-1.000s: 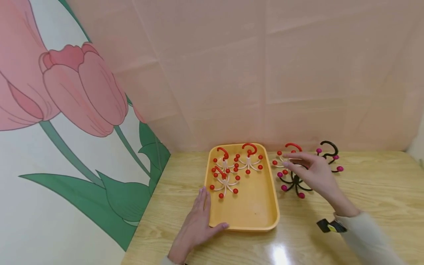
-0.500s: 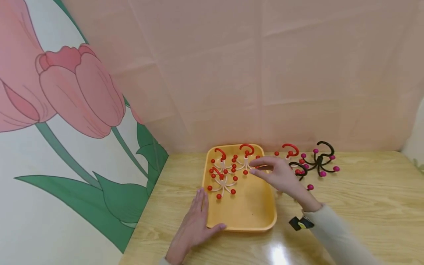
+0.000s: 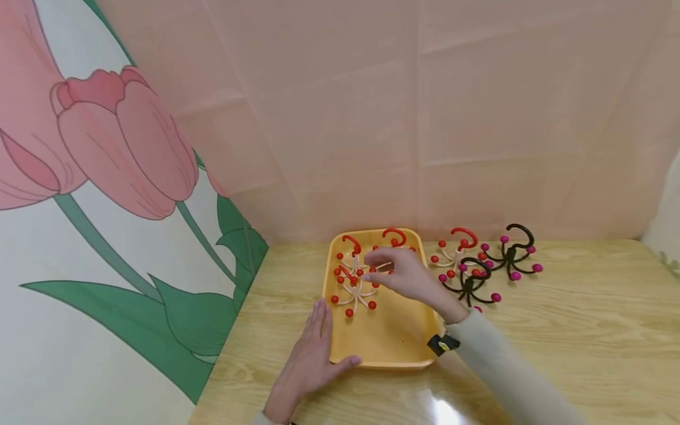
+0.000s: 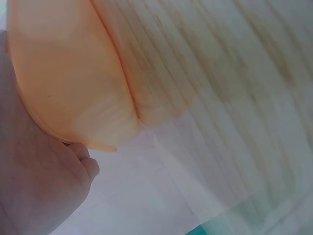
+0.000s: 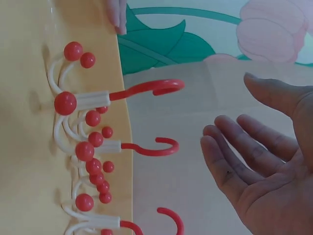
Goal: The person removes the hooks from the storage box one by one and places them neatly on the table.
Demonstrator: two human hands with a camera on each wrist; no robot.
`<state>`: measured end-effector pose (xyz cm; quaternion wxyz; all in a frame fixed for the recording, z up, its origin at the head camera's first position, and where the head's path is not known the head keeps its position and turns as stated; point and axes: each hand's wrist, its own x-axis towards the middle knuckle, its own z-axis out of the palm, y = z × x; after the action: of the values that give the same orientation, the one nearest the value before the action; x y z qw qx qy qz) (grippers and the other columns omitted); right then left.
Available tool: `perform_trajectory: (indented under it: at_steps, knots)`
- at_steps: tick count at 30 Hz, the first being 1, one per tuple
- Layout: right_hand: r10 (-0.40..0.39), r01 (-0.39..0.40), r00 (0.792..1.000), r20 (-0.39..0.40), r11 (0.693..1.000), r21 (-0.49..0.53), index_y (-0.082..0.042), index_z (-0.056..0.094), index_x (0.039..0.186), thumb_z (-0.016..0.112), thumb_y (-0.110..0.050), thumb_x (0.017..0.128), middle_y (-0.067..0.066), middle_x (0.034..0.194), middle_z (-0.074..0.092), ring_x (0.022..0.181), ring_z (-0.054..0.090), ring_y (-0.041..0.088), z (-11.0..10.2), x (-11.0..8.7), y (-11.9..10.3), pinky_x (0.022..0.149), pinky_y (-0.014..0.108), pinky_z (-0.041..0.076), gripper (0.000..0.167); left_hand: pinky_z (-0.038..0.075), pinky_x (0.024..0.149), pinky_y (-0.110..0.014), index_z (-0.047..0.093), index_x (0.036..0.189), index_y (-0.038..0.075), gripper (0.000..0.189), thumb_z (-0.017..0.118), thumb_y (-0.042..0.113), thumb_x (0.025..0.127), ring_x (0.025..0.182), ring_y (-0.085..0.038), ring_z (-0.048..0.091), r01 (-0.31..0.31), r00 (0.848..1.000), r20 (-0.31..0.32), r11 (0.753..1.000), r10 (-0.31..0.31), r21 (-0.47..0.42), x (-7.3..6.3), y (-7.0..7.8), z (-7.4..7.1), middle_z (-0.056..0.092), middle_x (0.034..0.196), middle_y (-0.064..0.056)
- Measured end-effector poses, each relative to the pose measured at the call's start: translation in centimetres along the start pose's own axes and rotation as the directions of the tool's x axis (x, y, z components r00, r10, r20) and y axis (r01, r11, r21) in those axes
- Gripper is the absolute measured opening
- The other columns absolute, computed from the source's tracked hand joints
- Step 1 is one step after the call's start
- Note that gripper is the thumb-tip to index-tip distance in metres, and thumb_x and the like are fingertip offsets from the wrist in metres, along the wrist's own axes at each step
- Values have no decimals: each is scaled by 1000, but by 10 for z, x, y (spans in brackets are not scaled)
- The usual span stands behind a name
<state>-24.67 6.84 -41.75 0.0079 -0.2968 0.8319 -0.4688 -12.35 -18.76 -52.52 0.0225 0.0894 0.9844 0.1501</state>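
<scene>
My left hand [image 3: 309, 360] lies with straight fingers along the left wall of the yellow tray [image 3: 385, 345], its thumb on the front rim. In the tray stand three hanging hooks with white arms, red ball tips and red curved tops: a front one [image 3: 355, 290], a back left one [image 3: 352, 243] and a back right one [image 3: 394, 237]. Over the tray is my right hand [image 3: 406, 276], which partly hides the back right hook in the head view. The right wrist view shows its palm [image 5: 264, 181] with nothing in it, thumb and fingers apart, close to the red hook tops [image 5: 166, 146].
To the right of the tray, on the wooden table [image 3: 584, 319], stand one white and red hanging hook [image 3: 464, 235] and two black ones with magenta balls, one nearer [image 3: 469, 284] and one farther [image 3: 511, 254]. A pink cloth [image 3: 340, 118] hangs behind.
My right hand has moved left, from above the hooks on the table to above the tray, uncovering the black hooks. The left hand has stayed at the tray.
</scene>
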Motion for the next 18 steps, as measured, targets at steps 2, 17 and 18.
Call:
perform_trajectory:
  at_steps: [2,17,18]
  knots:
    - [2,-2,1000,17,1000,-2,-9,75,125,83,-27,91,9,121,78,111,75,28,4,4,-1,95,47,64,39,25,133,-51,10,169,5,124,52,88,87,167,-29,-1,3,1000,4,1000,-3,-4,0,0,-1,-6,179,-11]
    - [61,-56,993,98,997,-46,-6,76,117,85,-22,90,12,115,79,107,75,27,40,29,9,94,45,63,32,24,133,-50,10,169,4,122,54,84,89,167,-29,-1,-20,1000,-16,1000,20,-9,-1,-1,0,-5,179,-13]
    - [60,-56,994,93,997,-45,-7,77,115,85,-21,90,11,113,79,105,75,26,42,30,10,93,44,63,29,24,133,-50,10,169,4,122,54,84,89,167,-29,0,-21,1000,-17,1000,21,-11,-1,-1,0,-4,179,-13]
